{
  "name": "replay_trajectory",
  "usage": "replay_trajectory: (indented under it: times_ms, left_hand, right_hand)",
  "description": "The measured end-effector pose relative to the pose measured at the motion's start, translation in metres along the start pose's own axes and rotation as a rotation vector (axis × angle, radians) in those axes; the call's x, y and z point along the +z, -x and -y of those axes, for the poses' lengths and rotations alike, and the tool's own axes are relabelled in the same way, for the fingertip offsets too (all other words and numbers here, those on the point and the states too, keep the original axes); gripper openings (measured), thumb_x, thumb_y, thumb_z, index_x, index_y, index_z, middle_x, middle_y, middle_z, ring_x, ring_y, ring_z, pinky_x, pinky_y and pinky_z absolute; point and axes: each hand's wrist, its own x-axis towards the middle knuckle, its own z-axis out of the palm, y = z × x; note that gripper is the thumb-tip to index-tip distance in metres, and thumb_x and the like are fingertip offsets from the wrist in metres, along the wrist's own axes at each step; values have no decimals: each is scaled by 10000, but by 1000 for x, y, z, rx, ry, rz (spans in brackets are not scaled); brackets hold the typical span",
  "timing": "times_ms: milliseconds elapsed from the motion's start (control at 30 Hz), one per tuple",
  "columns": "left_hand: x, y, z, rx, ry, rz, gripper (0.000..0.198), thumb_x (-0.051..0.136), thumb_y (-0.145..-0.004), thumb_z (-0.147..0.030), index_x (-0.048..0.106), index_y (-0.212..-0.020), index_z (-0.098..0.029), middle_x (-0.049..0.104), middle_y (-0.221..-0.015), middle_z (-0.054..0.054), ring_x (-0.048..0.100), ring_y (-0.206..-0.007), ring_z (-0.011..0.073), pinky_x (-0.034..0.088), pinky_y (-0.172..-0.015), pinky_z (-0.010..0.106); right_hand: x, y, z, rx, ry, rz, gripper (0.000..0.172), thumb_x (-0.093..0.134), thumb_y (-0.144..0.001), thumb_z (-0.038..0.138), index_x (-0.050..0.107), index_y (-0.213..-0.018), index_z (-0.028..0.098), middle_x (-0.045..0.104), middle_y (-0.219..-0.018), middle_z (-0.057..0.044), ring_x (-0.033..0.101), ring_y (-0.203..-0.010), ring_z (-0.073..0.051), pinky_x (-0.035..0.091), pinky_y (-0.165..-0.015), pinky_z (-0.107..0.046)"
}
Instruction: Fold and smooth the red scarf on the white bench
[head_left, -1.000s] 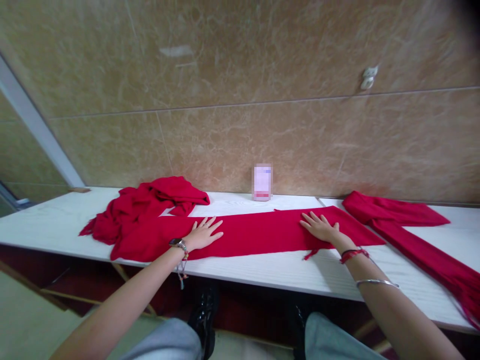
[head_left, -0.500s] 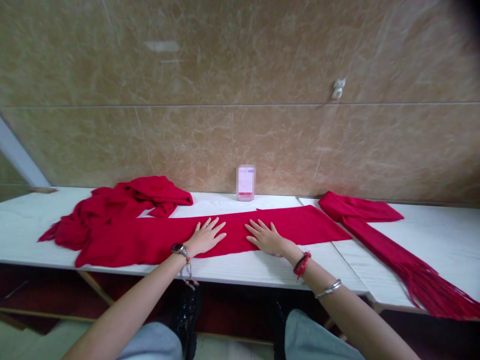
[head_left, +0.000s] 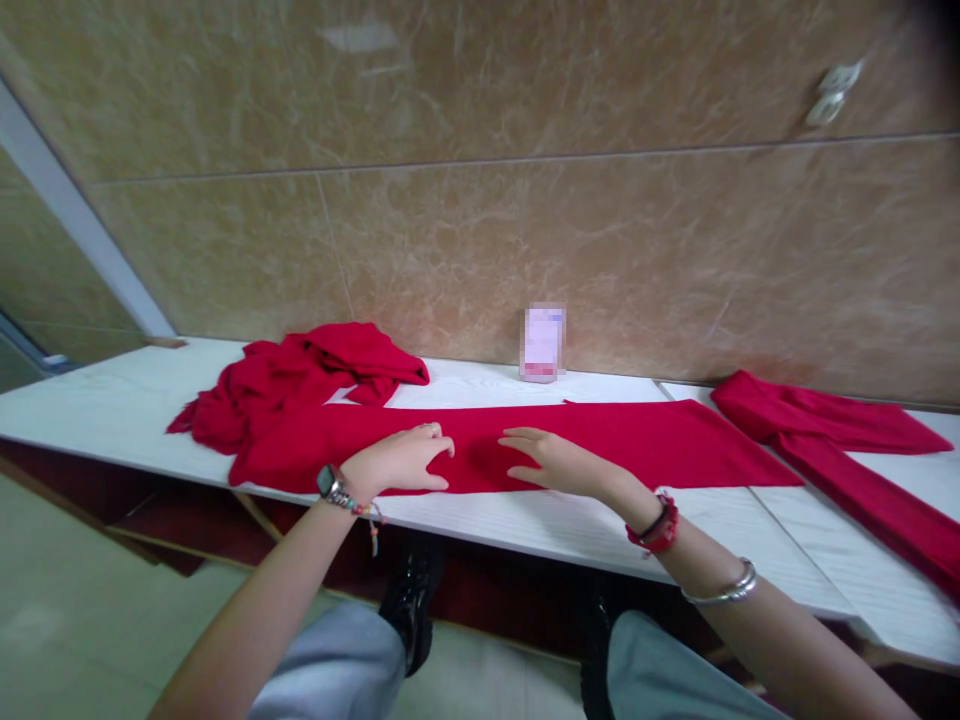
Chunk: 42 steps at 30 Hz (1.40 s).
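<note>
red cloth laid flat along a bench

the cloth spans the lower middle of the frame. left hand and right hand face each other over its centre, both loosely curved, thumbs apart from fingers, gripping nothing; contact is hard to tell. handling it well probably means light, even pressure, keeping edges straight. its long axis runs left to right; the slanted end points right, the other meets a heap.
</note>
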Motion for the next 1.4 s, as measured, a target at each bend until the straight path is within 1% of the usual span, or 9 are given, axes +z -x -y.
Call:
replay_trajectory:
  times_ms: [67,133,300,433,600,800,1133,1300,1400]
  left_hand:
    - [0,14,4,12,-23,64,318,604,-707,-305,562,-998,-184,562,-993,64,511,-989,233,404,-847,298]
    - [5,22,7,14,-57,49,312,574,-709,-217,541,-1014,-162,560,-1007,72,510,-994,225,404,-856,304]
    - [20,31,12,17,-188,-34,363,433,-734,-18,503,-1069,-136,542,-1100,103,499,-1045,208,398,-870,297]
    - [18,35,18,9,-256,-87,326,400,-766,-12,519,-1035,-150,577,-1033,92,555,-954,206,438,-792,299]
    - [15,40,20,44,-333,-133,175,465,-788,-102,556,-927,-157,604,-928,76,580,-869,218,459,-723,310]
    - [15,42,13,55,-338,-168,271,426,-786,-38,531,-1002,-164,603,-972,71,582,-881,200,452,-711,287]
    - [12,43,17,70,-401,-194,197,469,-788,-43,544,-918,-171,593,-934,56,577,-854,192,447,-695,277]
    - [13,46,18,74,-365,-139,185,475,-776,-42,547,-885,-173,591,-915,54,577,-850,193,451,-706,283]
    - [16,50,19,56,-340,-92,224,458,-760,-13,545,-889,-174,595,-907,52,578,-841,188,455,-706,282]
  right_hand:
    - [-3,-13,26,-137,-60,11,420,500,-833,314,499,-1216,143,532,-1220,-119,500,-1091,-200,407,-910,-301]
    - [-2,-24,47,-205,-49,28,361,512,-824,266,539,-1161,141,587,-1125,-112,554,-992,-195,442,-831,-288]
    - [13,-41,72,-220,114,42,229,464,-814,127,600,-999,123,631,-930,-112,579,-854,-189,441,-718,-278]
    - [23,-43,73,-167,174,-19,240,427,-823,87,584,-1000,130,624,-936,-105,572,-836,-178,431,-695,-265]
    - [30,-39,73,-139,242,-74,192,426,-861,149,575,-980,125,624,-873,-91,576,-796,-185,428,-652,-268]
    - [34,-42,71,-117,303,-86,168,409,-874,122,575,-894,131,629,-794,-65,583,-687,-152,407,-603,-244]
    - [34,-43,67,-157,303,-158,174,432,-867,130,586,-787,136,624,-738,-48,570,-670,-144,391,-603,-251]
    - [32,-39,68,-315,330,-179,188,414,-877,132,578,-784,138,607,-735,-46,563,-684,-156,420,-640,-278]
    - [34,-35,68,-423,276,-199,202,389,-892,142,587,-850,137,621,-832,-67,577,-816,-166,438,-752,-303]
